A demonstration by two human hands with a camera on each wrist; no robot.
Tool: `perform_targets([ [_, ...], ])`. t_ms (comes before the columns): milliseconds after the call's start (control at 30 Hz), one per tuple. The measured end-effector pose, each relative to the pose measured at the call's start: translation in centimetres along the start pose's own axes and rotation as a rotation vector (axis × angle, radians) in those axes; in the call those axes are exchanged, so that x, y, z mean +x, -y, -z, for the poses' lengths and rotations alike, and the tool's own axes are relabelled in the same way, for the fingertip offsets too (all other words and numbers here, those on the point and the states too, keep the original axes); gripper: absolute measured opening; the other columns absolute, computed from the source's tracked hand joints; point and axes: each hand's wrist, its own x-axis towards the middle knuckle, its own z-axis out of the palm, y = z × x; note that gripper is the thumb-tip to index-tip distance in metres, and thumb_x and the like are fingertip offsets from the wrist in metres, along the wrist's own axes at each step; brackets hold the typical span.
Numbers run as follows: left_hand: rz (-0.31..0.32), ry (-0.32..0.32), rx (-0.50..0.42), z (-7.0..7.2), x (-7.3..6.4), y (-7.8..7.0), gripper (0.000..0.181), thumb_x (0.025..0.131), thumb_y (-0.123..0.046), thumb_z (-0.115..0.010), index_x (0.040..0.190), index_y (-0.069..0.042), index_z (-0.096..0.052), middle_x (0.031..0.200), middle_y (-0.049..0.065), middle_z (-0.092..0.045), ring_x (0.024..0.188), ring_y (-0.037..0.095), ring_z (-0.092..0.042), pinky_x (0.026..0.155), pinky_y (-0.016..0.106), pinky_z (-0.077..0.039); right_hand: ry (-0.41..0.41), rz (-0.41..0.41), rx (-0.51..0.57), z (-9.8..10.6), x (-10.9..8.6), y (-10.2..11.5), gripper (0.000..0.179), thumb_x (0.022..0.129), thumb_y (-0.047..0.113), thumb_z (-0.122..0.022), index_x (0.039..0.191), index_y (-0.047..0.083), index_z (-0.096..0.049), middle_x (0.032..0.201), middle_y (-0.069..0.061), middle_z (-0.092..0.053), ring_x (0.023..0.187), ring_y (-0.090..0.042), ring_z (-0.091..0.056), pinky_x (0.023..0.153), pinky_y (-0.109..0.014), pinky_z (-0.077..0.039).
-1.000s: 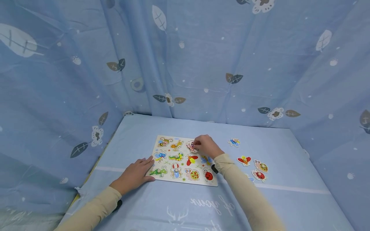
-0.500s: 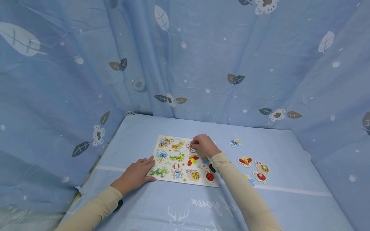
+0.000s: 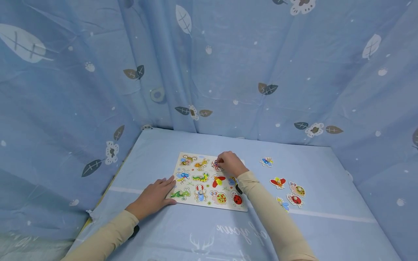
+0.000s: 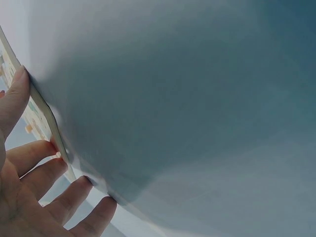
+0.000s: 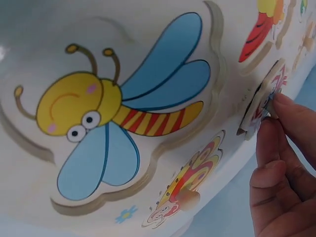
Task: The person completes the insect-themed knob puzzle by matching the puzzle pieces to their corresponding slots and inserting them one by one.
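Observation:
My right hand (image 3: 231, 163) pinches the knob of a red-and-white spider puzzle piece (image 3: 215, 166) at the top row of the insect puzzle board (image 3: 227, 192). In the right wrist view the spider piece (image 5: 257, 106) stands tilted, with one edge raised from the board; thumb and fingertips cover its knob. My left hand (image 3: 155, 194) lies at the board's left edge, fingers spread, and touches it. The left wrist view has thumb and fingertips along that edge. A dragonfly picture (image 5: 118, 113) in a recess and a knobbed butterfly piece (image 5: 185, 185) are near the right hand.
Loose pieces lie right of the board: a blue-winged insect (image 3: 266, 161), a red-winged one (image 3: 278, 182), a snail (image 3: 297, 189), a ladybird (image 3: 295, 199) and a light-blue-winged insect (image 3: 282, 204), partly behind the right sleeve. Patterned blue curtains (image 3: 228, 72) surround the cloth-covered table (image 3: 163, 232).
The spider piece has turned and settled lower against its place on the board while the right hand keeps its pinch. The left hand stays at the board's edge.

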Motion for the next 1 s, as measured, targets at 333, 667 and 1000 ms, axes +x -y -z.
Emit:
perform_targets([
  [333,-0.017,-0.015,0.008,-0.06,0.1,0.04,0.078,0.091,-0.049,-0.074,0.15,-0.003,-0.053,0.159,0.015,-0.049,0.14,0.042,-0.052,0.101,0.059,-0.052,0.01,0.008,-0.076,-0.11,0.34,-0.03,0.009,0.098,0.011,-0.072,0.097,0.011,-0.081,0.097,-0.003,-0.078,0.083,-0.012,-0.068,0.08,-0.033,-0.059],
  [667,-0.018,-0.007,0.008,-0.25,0.24,0.1,0.078,0.092,-0.05,-0.073,0.151,-0.003,-0.052,0.16,0.015,-0.048,0.141,0.042,-0.052,0.101,0.06,-0.052,0.029,0.006,-0.133,0.19,0.22,0.52,0.014,0.099,0.006,-0.068,0.092,0.008,-0.08,0.095,-0.006,-0.078,0.072,-0.013,-0.06,0.072,-0.03,-0.055],
  [1000,-0.024,-0.007,0.007,-0.07,0.12,0.05,0.078,0.092,-0.05,-0.073,0.15,-0.003,-0.053,0.16,0.015,-0.048,0.14,0.042,-0.052,0.101,0.06,-0.052,0.031,0.011,-0.125,-0.03,0.24,0.63,0.01,0.098,0.008,-0.071,0.094,0.008,-0.081,0.096,-0.006,-0.078,0.08,-0.016,-0.067,0.077,-0.033,-0.059],
])
